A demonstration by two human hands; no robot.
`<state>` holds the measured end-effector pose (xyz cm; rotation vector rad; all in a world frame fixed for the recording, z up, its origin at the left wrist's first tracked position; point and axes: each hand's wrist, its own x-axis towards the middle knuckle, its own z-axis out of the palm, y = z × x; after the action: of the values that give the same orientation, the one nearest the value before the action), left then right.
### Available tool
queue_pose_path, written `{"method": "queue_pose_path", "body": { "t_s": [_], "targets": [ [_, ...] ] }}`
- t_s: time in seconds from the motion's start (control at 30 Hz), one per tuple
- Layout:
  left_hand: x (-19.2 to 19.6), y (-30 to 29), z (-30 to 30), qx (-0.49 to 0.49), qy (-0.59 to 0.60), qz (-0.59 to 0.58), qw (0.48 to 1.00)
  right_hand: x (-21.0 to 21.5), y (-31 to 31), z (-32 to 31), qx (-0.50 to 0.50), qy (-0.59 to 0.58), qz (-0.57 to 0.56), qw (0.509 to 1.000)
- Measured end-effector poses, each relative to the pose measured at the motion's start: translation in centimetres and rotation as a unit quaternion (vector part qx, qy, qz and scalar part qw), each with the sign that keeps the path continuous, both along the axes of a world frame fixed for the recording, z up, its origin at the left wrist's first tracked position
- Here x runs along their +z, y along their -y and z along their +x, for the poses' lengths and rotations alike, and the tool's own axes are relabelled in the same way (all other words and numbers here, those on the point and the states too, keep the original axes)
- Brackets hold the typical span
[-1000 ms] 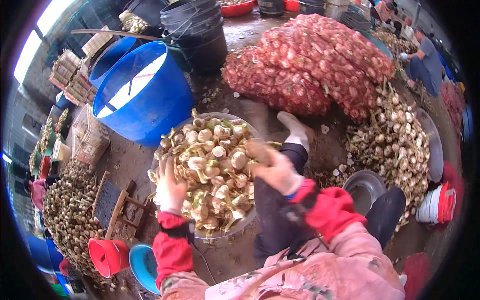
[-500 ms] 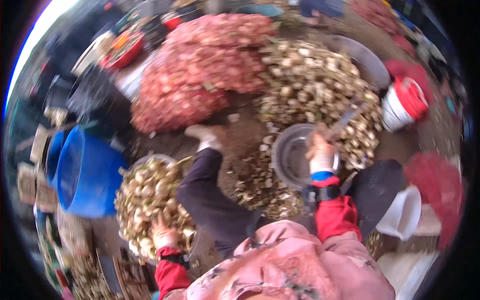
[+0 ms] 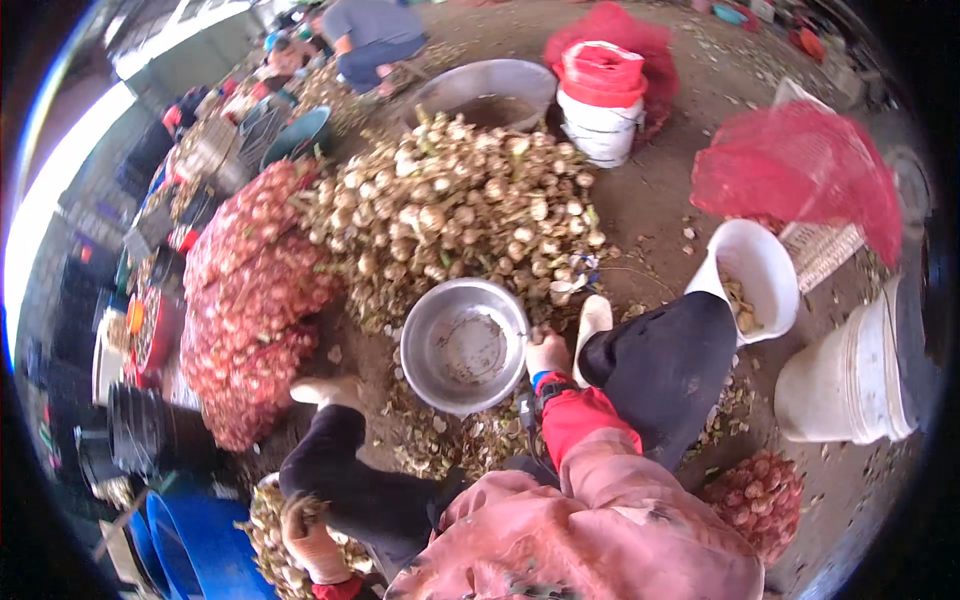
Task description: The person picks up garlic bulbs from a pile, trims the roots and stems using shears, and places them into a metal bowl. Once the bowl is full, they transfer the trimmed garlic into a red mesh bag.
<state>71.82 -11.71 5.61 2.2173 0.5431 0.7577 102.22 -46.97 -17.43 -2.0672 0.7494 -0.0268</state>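
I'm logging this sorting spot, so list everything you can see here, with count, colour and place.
Metal bowl: one, silver, centre ground.
Garlic pile: one, beige, behind the bowl.
Red mesh sacks: a heap, filled, left.
White buckets: three, right.
Large metal basin: one, grey, top.
Blue tub: one, lower left.
Garlic tray: one, lower left.
Left hand: gloved, grip on the tray's edge.
Right hand: at the bowl's rim.

Bare dirt floor (image 3: 660,200) strewn with husks, bright daylight pouring in from the left edge, red mesh sacks (image 3: 250,300) piled alongside
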Motion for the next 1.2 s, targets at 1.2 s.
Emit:
{"method": "queue_pose_path", "body": {
  "t_s": [1.2],
  "targets": [
    [26.2,22.4,51.8,-0.642,-0.130,0.094,0.749,47.0,41.6,5.3,0.230,0.099,-0.442,0.861]
  ]
}}
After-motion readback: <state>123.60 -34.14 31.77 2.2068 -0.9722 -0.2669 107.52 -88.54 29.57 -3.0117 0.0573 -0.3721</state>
